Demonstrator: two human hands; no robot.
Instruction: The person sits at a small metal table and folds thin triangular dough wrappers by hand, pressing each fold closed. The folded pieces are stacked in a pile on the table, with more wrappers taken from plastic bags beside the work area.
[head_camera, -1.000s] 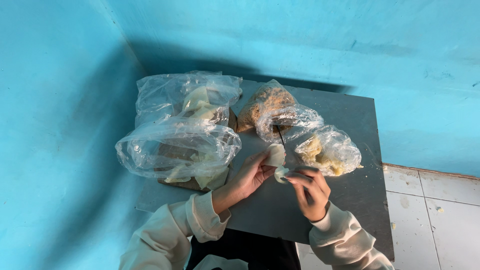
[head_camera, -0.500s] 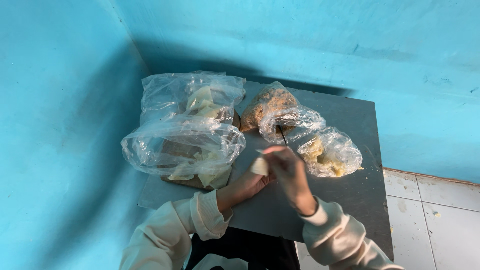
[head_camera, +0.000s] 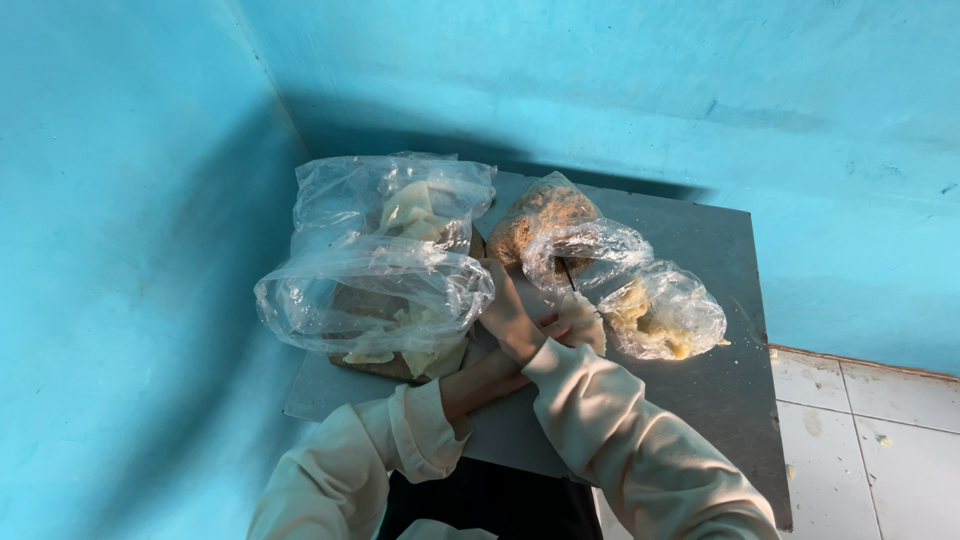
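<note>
My two hands meet over a pale scrap of food at the middle of the grey bench (head_camera: 700, 400).

My left hand (head_camera: 512, 318) lies palm down with its fingers curled around the pale piece (head_camera: 580, 322), and my right hand (head_camera: 560, 328) is mostly hidden under my own cream sleeve (head_camera: 610, 430), so I cannot tell how its fingers are set. Just beyond my fingers sits a clear bag of brown crumbs (head_camera: 540, 215), and touching it to the right a bag of yellowish pieces (head_camera: 665, 315). To the left of my fingers two large bags of pale slices (head_camera: 385, 255) crowd close against my left hand, over a brown board.
</note>
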